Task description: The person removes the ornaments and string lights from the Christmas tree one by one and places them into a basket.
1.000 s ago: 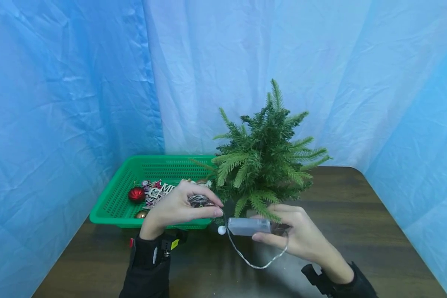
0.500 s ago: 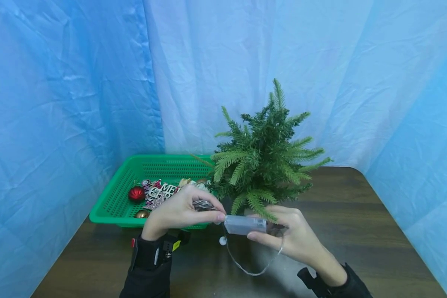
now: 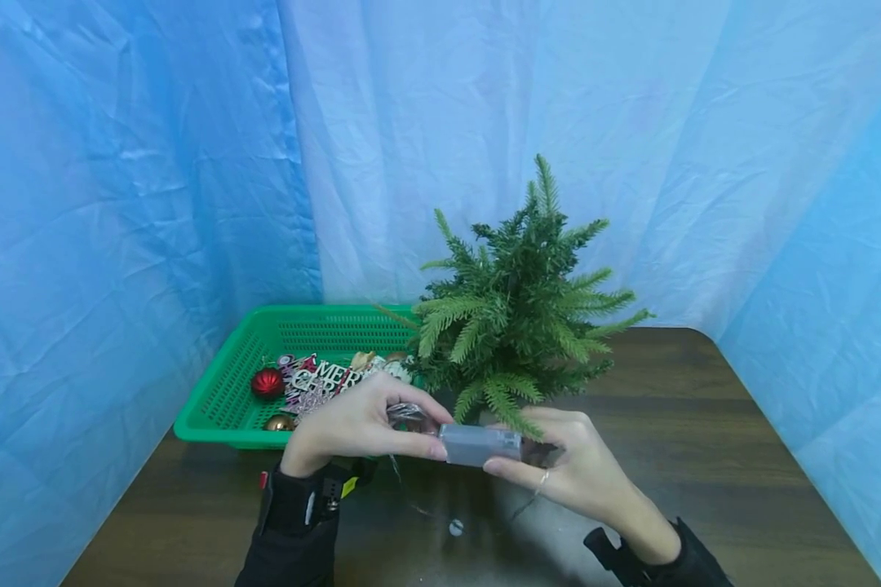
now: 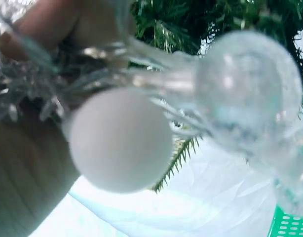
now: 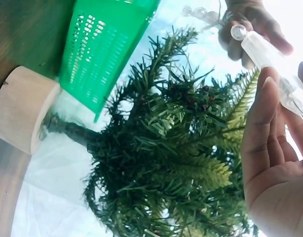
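My right hand [image 3: 580, 461] pinches the right end of a clear battery box [image 3: 480, 445] between thumb and fingers. At the box's left end are the thumb and fingertips of my left hand [image 3: 360, 428], which also holds a bundle of string lights [image 3: 409, 412]. In the left wrist view, a white ball bulb [image 4: 121, 140] and a clear bulb [image 4: 247, 81] hang close to the camera, blurred. A loop of wire with one white bulb [image 3: 456, 527] dangles below the box. Just behind the hands stands a small artificial Christmas tree [image 3: 521, 302].
Left of the tree is a green plastic basket [image 3: 220, 408] with a red ball ornament [image 3: 267, 383], a gold ball [image 3: 280, 422] and lettered decorations [image 3: 330, 377]. The tree's round wooden base [image 5: 25, 108] shows in the right wrist view. Blue cloth hangs around the wooden table [image 3: 705, 424].
The battery box has moved slightly left with my right hand, and my left fingertips have come to its left end. The wire loop with the white bulb has dropped lower.
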Motion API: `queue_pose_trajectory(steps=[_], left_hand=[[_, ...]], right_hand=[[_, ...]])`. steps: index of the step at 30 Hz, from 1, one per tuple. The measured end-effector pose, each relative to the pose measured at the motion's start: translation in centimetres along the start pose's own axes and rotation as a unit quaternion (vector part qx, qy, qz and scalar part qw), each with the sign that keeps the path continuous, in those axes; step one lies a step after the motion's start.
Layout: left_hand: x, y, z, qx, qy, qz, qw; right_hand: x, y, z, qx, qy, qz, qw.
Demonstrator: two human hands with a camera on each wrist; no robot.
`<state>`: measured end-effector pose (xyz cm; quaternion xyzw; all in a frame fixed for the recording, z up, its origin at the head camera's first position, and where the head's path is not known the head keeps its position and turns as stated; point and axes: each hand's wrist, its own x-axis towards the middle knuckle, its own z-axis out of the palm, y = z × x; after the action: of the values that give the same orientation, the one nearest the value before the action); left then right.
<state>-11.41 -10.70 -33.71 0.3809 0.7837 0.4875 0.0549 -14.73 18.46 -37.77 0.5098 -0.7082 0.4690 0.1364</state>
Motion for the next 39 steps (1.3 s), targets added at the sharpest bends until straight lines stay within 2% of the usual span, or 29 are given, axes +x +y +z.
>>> queue_pose_trajectory(steps=[7,11,14,17,23,28,30,33,37,39], left_hand=[[0.5,0.1,0.5,0.025,-0.002,0.006,0.9997],[0.7,0.2,0.7,0.044,-0.003,0.010,0.9990],[0.7,0.2,0.7,0.044,-0.001,0.008,0.9990],[0.7,0.3,0.7,0.036,0.001,0.011,0.9993],[0.7,0.4,0.5,0.032,0.015,0.051,0.9980],[0.1,0.8,0.0,0.034,0.046,0.074,0.9956],[-0.2,0.9,-0.3,0.029,0.064,0.090,0.9934],[-0.7,1.2,-0.7,0.020,0.090,0.132,0.9870],[-1.0,1.6,-1.3,0.011,0.121,0.198,0.9725],[-1.1,1.9,-1.7,0.010,0.138,0.222,0.9651]], right_hand=[[0.0,0.0,-0.1,-0.007,-0.003,0.002,1.0000],[0.0,0.0,-0.2,-0.007,-0.012,0.017,0.9998],[0.0,0.0,-0.2,-0.003,-0.020,0.031,0.9993],[0.0,0.0,-0.2,0.001,-0.028,0.029,0.9992],[0.1,0.2,-0.5,0.002,-0.048,0.003,0.9989],[0.0,0.5,-0.7,0.016,-0.084,-0.013,0.9963],[0.0,0.6,-0.7,0.034,-0.104,-0.013,0.9939],[0.2,0.7,-0.8,0.066,-0.143,-0.019,0.9873],[0.3,1.0,-0.9,0.083,-0.213,0.006,0.9736],[0.2,1.2,-0.9,0.077,-0.247,0.025,0.9657]])
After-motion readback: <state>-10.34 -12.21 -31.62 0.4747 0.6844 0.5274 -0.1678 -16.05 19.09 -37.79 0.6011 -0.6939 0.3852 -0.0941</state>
